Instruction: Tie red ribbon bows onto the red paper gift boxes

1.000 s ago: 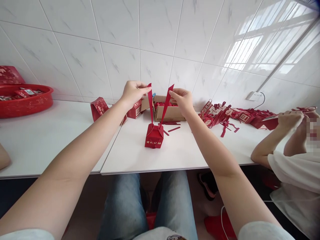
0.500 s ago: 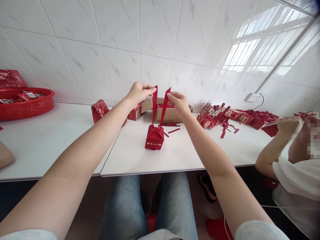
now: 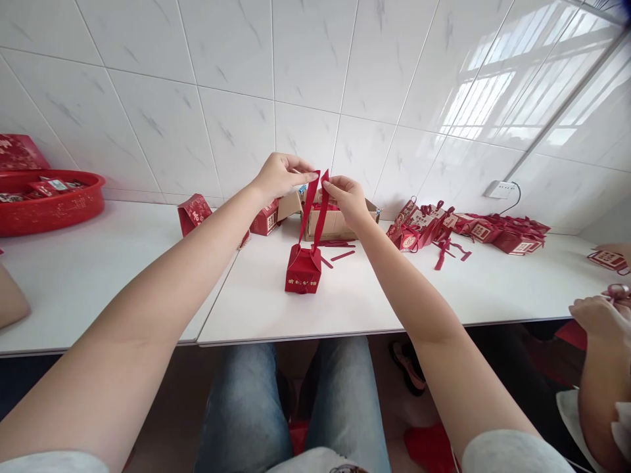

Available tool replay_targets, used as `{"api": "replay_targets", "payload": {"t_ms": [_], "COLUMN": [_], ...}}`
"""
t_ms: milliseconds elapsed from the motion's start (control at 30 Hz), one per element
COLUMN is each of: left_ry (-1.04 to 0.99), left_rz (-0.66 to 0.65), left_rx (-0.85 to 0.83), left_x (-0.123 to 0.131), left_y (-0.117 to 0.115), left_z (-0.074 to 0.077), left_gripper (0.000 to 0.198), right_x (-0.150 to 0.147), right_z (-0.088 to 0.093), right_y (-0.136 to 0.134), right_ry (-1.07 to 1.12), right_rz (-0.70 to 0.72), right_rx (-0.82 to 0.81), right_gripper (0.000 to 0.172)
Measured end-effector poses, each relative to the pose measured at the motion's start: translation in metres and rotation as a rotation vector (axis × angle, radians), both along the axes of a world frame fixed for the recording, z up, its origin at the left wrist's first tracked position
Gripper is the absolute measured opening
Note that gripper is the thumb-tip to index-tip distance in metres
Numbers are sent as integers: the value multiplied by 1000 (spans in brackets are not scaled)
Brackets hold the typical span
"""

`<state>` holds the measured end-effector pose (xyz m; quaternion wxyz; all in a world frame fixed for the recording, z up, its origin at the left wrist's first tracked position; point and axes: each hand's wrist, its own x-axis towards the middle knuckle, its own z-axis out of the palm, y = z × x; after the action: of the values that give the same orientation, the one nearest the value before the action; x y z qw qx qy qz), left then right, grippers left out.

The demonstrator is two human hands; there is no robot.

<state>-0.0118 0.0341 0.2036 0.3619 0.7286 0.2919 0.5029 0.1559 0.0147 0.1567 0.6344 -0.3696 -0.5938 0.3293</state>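
Pinched in Your Left Hand (image 3: 284, 176) and Right Hand (image 3: 349, 197): Two Ribbon Ends Drawn Near

Between thumb and fingers, your left hand is closed on the left ribbon end (image 3: 307, 207), close to its tip; your right hand closes likewise on the right ribbon end (image 3: 321, 213). Over the last second the two hands have moved inward, narrowing the gap between the tips, which now stand nearly level, just apart. Both strips rise from the top of the red box (image 3: 302, 270), upright on the white table (image 3: 345, 309) in front of the open carton (image 3: 340, 228). For the work in hand, this suggests that the ends are being matched rather than tied: no knot shows between them. You touch the box only through the ribbon; whether the strips are one piece cannot be told.
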Motion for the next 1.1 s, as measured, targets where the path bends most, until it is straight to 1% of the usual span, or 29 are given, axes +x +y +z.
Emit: {"api": "replay_targets", "payload": {"t_ms": [100, 233, 333, 433, 500, 600, 667, 733, 800, 900, 1000, 1100], "left_ry": [119, 197, 220, 186, 130, 35, -33, -102, -145, -154, -123, -4], "left_rz": [-11, 55, 91, 59, 25, 12, 19, 30, 51, 87, 114, 145], "left_rx": [66, 136, 159, 91, -2, -162, -208, -168, -89, -13, 69, 241], "left_x": [2, 4, 4, 3, 1, 0, 1, 3, 5, 6, 3, -1], "left_y": [-2, -3, -3, -2, 0, 3, 5, 6, 5, 1, -7, -14], "left_z": [3, 7, 8, 8, 8, 5, 2, -3, -8, -13, -20, -32], "left_gripper": [13, 14, 14, 20, 25, 24, 21, 21, 21, 19, 15, 8], "right_x": [-3, -3, -1, 1, 0, -3, -5, -6, -6, -5, -3, 0], "right_z": [3, 8, 10, 13, 14, 16, 16, 14, 11, 6, 2, 2], "right_y": [-1, -7, -10, -8, -5, -2, -1, -1, -1, 1, 4, 8], "right_ry": [-108, -213, -283, -357, -380, -345, -288, -228, -180, -107, -2, 84], "right_rz": [0, 57, 73, 44, 67, 133, 195, 272, 335, 381, 419, 457], "right_rx": [33, 93, 118, 141, 125, 45, -34, -98, -124, -138, -188, -282], "right_gripper": [15, 13, 16, 27, 31, 35, 37, 38, 36, 30, 20, 12]}}
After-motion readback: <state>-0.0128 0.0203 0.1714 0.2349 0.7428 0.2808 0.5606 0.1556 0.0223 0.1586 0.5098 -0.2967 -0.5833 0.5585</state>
